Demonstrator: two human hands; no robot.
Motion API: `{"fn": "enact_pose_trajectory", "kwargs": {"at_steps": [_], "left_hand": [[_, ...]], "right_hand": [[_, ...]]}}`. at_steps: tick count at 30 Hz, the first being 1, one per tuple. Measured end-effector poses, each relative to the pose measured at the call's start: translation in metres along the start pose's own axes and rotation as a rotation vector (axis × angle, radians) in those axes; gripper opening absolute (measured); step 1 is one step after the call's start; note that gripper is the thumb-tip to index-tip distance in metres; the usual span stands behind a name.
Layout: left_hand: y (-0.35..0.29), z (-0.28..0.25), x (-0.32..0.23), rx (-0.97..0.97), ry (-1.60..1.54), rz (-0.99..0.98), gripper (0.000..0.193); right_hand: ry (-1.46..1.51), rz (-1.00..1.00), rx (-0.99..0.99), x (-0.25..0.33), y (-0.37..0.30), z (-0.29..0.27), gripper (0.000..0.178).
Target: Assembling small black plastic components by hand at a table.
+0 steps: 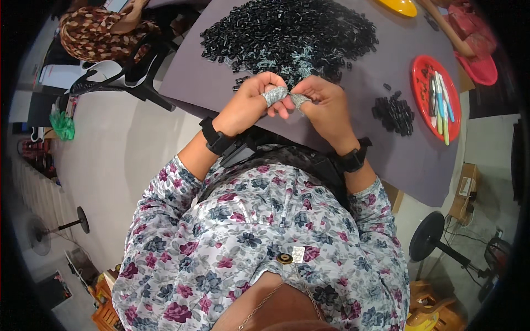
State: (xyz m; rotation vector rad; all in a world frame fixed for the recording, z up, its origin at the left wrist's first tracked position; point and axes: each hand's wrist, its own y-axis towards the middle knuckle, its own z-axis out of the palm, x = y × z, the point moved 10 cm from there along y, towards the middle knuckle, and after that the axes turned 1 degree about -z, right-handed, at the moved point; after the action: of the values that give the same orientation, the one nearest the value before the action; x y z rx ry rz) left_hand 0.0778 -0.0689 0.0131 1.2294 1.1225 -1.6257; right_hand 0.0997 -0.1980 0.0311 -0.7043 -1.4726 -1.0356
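Close together over the near edge of the table, my left hand [251, 102] and my right hand [329, 107] meet with fingers pinched. Each thumb wears a grey-white speckled wrap [274, 96]. Whatever sits between the fingertips is too small to make out. Just beyond them spreads a big heap of small black tube-like pieces [292, 27]. Pale grey-green scraps [301, 65] lie at the heap's near side. To the right of my right hand is a smaller pile of black pieces [395, 115].
A red plate [424, 91] with several slim-handled tools stands on the grey-covered table [381, 160] at right; a yellow dish [400, 5] lies farther back. Other people sit at far left, by a black chair [146, 83], and far right, near a pink-red basin [486, 69]. A fan stands lower right.
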Motion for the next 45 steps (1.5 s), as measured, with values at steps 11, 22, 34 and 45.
{"fn": "enact_pose_trajectory", "kwargs": {"at_steps": [11,22,34,45], "left_hand": [[-0.002,0.003,0.001,-0.017,0.186,0.093,0.011],[-0.012,0.015,0.003,0.11,0.2,-0.025,0.033],[-0.005,-0.008,0.004,0.071,0.148,-0.03,0.007],[-0.007,-0.02,0.011,-0.012,0.093,-0.038,0.008]], "right_hand": [[-0.204,0.061,-0.008,-0.006,-0.002,0.002,0.018],[-0.089,0.075,0.166,-0.004,-0.009,0.015,0.023],[-0.672,-0.027,-0.126,0.023,-0.008,-0.082,0.021],[-0.871,-0.187,0.116,0.01,0.01,-0.034,0.025]]}}
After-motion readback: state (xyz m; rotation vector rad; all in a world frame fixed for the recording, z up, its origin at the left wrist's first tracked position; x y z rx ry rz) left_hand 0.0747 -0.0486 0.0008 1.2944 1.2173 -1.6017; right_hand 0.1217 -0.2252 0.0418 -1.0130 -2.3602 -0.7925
